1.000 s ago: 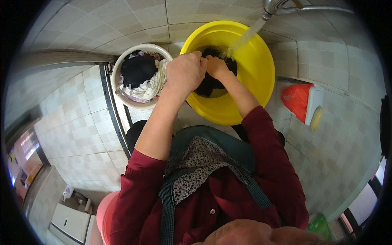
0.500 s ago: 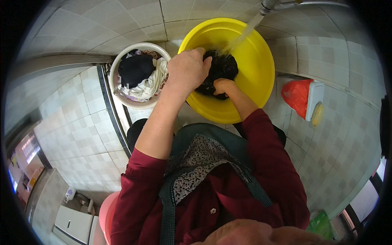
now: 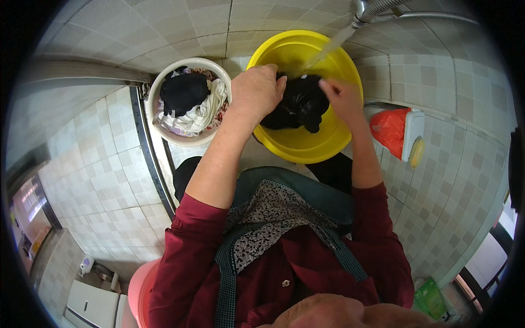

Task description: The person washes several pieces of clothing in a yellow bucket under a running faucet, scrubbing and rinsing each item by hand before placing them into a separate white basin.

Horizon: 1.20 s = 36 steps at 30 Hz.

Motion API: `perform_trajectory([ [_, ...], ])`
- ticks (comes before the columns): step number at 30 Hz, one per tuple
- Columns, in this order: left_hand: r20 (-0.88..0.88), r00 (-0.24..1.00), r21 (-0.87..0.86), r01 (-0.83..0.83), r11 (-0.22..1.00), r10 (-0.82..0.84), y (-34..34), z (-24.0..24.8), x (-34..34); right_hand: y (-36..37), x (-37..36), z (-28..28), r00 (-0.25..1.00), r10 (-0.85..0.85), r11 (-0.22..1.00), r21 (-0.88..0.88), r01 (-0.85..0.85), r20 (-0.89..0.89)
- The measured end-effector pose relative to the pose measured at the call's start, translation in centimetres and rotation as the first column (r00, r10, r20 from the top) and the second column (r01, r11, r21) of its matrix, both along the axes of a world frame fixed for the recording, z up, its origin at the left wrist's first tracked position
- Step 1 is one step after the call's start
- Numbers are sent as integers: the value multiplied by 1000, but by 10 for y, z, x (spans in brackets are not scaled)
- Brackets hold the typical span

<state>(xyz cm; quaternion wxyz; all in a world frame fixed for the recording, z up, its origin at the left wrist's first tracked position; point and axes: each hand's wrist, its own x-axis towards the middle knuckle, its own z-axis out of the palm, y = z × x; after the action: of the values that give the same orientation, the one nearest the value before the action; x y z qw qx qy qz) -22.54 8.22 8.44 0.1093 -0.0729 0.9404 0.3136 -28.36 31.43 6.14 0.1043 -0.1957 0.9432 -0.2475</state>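
A wet, bunched black cloth [image 3: 299, 106] lies in the yellow basin [image 3: 353, 71]. At its left end, my left hand [image 3: 258, 90] is closed, fingers and thumb gripping its edge. My right hand [image 3: 343, 99], a little blurred, has its curled fingers pinching the cloth's upper right edge. A stream of water [image 3: 331, 48] falls from the tap [image 3: 358, 21] into the basin behind the cloth. The cloth's kind cannot be made out.
Left of the basin stands a white bucket [image 3: 153, 109] with a black garment [image 3: 186, 94] and white cloth [image 3: 203, 112] in it. On the right are a red plastic bag [image 3: 389, 131] and a white container [image 3: 414, 131]. A pink stool or tub [image 3: 141, 290] is near my left side.
My right hand has moved up and right from the cloth's lower part to its upper right edge. The cloth has spread toward the right. My left hand stays at its left end.
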Motion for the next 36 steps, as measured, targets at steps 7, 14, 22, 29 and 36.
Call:
perform_trajectory([
  [7,-23,999,4,30,1000,-30,-1,-11,-4,56,-38,-128,977,-32,914,402,-56,210],
  [14,-15,999,7,29,1000,-29,-1,-15,-6,13,-62,-191,894,-14,707,637,-308,448],
  [22,-31,998,-13,61,998,-61,3,-16,-8,0,-18,-245,692,216,682,400,-612,689],
  [29,-14,996,-26,90,996,-90,5,-15,-5,-20,36,-185,635,103,887,218,-407,765],
  [36,-21,999,31,25,999,-24,8,-8,-6,-1,-1,-33,832,339,934,-50,-354,438],
])
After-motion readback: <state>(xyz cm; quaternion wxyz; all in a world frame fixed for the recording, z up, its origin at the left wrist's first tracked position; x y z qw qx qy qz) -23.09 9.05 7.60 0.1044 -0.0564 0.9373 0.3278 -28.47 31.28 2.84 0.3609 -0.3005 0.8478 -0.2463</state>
